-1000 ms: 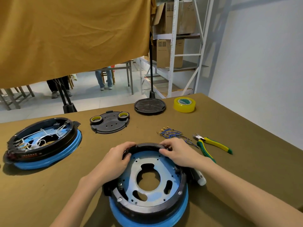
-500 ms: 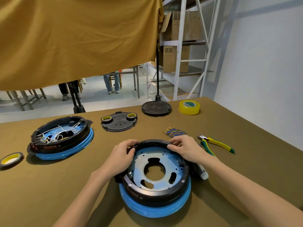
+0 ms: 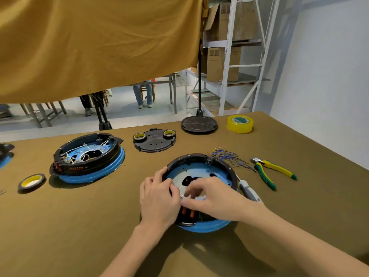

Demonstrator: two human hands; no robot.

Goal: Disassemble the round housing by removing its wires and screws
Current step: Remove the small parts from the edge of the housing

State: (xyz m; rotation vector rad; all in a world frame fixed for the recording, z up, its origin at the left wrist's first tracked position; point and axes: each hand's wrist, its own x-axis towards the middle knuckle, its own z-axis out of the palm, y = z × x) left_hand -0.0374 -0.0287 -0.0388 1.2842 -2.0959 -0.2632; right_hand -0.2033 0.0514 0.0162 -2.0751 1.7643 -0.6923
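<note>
Round housing [image 3: 199,170] sits on the counter [image 3: 79,226] near the front edge, blue rim down, open side up, with bare metal plate showing inside. Left hand [image 3: 157,198] curls over the near-left wall, fingers hooked on the black rim, steadying it. Right hand [image 3: 211,200] reaches across the near side, fingertips [image 3: 186,193] bunched and apparently pinching something small on the plate; too blurred to tell a screw from a wire end. Best done with the left hand pressing the rim down hard, and the pinch pulled straight up, never sideways. Loose wires [image 3: 227,156], cutters [image 3: 267,170] and a screwdriver [image 3: 248,190] lie just to the right, within easy reach.
</note>
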